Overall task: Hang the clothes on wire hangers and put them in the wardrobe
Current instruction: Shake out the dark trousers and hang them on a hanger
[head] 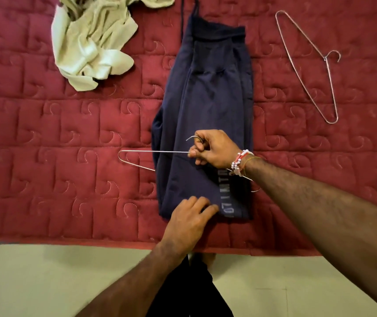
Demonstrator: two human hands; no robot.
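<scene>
Folded navy trousers lie lengthwise on the red quilted bed, leg ends toward me. A wire hanger lies across their lower part; its bottom bar passes under the fabric and its left corner sticks out on the quilt. My right hand grips this hanger at the neck, just below the hook. My left hand rests on the trouser hems at the near edge of the bed, fingers bent over the cloth. A second wire hanger lies free at the right.
A crumpled cream garment sits at the upper left of the bed. The bed's front edge runs across the view, with pale floor below it. My dark-clad legs stand against the bed.
</scene>
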